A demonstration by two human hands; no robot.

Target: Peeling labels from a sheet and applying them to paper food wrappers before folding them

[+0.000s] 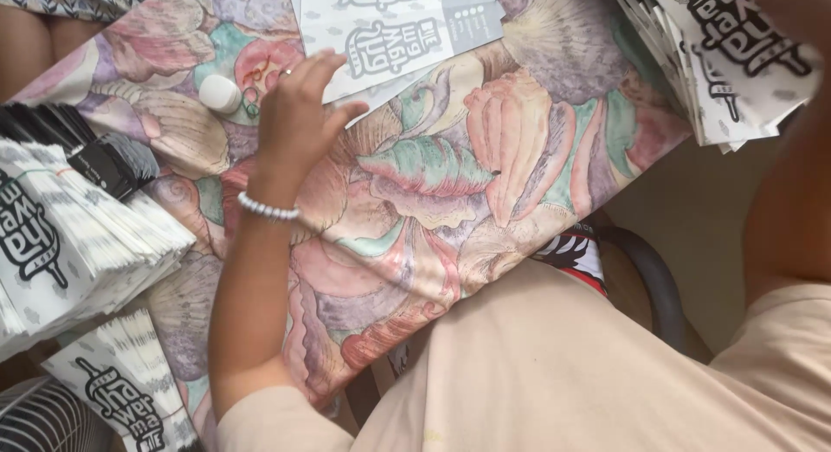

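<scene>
Your right hand [792,10] is mostly cut off at the top right corner; only a blurred part shows above the stack of folded leaflets [736,62], and you cannot tell from this view how it grips or whether it is closed. That stack fans out at its lower edges and runs out of the picture at the top. The leaflets are white to pale grey with bold black lettering, too blurred to make out.

Your left hand [299,114] lies open on the worktop [450,201], fingers spread, fingertips touching the lower left edge of a flat leaflet [389,32] lying near the far edge. This leaflet is pale grey-blue with darker lettering and small dots, and its top is cut off by the picture's edge. A ring shows on one finger and a white bead bracelet [268,209] circles the wrist.

Just beside the hand, to its left, sits a small white rounded case [219,93]. The worktop is covered with a cloth printed in pastel shells. At the left edge, more piles of leaflets [78,235] lie fanned, partly out of view, with a dark bundle [104,158] on top.
</scene>
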